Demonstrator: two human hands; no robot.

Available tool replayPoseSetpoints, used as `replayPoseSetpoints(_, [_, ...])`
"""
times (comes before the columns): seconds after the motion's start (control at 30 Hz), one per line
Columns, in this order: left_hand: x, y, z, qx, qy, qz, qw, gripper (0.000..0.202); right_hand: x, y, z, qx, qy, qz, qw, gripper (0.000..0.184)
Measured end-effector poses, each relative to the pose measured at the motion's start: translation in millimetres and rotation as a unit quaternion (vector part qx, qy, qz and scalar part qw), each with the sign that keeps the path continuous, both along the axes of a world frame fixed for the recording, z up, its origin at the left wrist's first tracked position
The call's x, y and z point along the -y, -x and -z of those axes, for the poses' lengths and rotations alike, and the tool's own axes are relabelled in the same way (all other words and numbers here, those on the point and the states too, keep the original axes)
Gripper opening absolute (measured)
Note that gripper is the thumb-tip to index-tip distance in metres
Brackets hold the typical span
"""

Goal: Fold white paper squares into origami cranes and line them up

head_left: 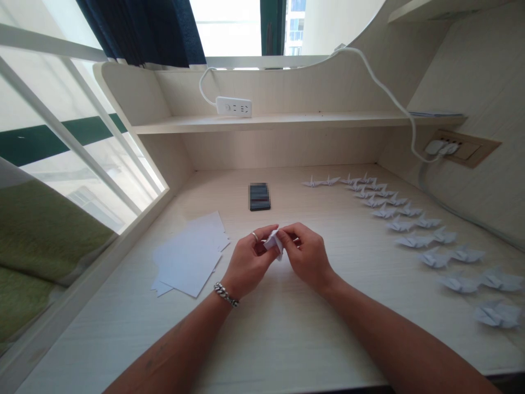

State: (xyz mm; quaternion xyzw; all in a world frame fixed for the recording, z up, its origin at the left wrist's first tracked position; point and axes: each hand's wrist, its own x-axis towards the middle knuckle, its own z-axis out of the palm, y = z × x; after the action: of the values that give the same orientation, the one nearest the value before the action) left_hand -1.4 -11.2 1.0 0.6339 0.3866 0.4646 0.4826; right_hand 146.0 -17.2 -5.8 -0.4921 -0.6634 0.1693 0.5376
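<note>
My left hand (248, 261) and my right hand (305, 256) meet above the desk, both pinching a small folded piece of white paper (274, 244) between them. Its lower part hangs below my fingers, and part of it is hidden by them. A ring sits on a left finger, and a chain bracelet (226, 294) circles my left wrist. To the left of my hands lies a loose stack of white paper sheets (187, 256). Rows of white origami cranes (414, 241) curve along the right side of the desk.
A dark phone (260, 197) lies face up beyond my hands. Above the pale wooden desk (287, 339) runs a shelf (262, 123) holding a white power strip (233, 106). A white cable (394, 96) runs down to a wall socket (459, 148) at right. A window lies left.
</note>
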Motion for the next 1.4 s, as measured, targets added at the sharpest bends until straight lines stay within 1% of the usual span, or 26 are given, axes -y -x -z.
replayPoseSetpoints(0.13, [1, -1, 1.0, 0.016, 0.002, 0.007, 1.0, 0.045, 0, 2, 0.9, 0.009, -0.007, 0.018, 1.0, 0.019])
replayPoseSetpoints(0.23, [1, -2, -1.4, 0.02, 0.011, 0.005, 1.0, 0.045, 0, 2, 1.1, 0.013, -0.011, 0.021, 1.0, 0.019])
replayPoseSetpoints(0.4, [4, -3, -8.1, 0.066, 0.067, 0.007, 0.996, 0.048, 0, 2, 0.9, 0.007, -0.016, 0.015, 1.0, 0.018])
replayPoseSetpoints(0.5, [3, -3, -8.2, 0.081, 0.082, 0.01, 0.993, 0.052, 0, 2, 0.4, 0.001, -0.013, 0.01, 1.0, 0.017])
replayPoseSetpoints(0.63, [2, -3, -7.1, 0.088, 0.083, 0.008, 0.993, 0.055, 0, 1, -0.6, -0.031, 0.003, -0.014, 0.999, 0.017])
replayPoseSetpoints(0.77, [2, -3, -10.1, 0.092, 0.089, 0.005, 0.992, 0.054, -1, 1, -1.1, -0.078, 0.024, -0.042, 0.996, 0.017])
replayPoseSetpoints(0.9, [3, -3, -12.7, 0.1, 0.092, 0.001, 0.991, 0.052, -2, -1, -1.6, -0.1, 0.039, -0.063, 0.992, 0.016])
replayPoseSetpoints(1.0, [3, -3, -12.4, 0.094, 0.083, -0.005, 0.992, 0.049, -3, -4, -3.3, -0.097, 0.046, -0.097, 0.989, 0.014])
replayPoseSetpoints(1.07, [2, -2, -11.6, 0.085, 0.078, -0.013, 0.993, 0.047, -3, -5, -4.6, -0.094, 0.053, -0.106, 0.989, 0.013])
replayPoseSetpoints(1.13, [1, -1, -11.0, 0.076, 0.079, -0.018, 0.994, 0.047, -3, -6, -5.5, -0.095, 0.062, -0.098, 0.989, 0.01])
replayPoseSetpoints(1.4, [2, 0, -12.3, 0.055, 0.101, -0.006, 0.993, 0.055, -3, -5, -5.9, -0.114, 0.082, -0.089, 0.986, 0.008])
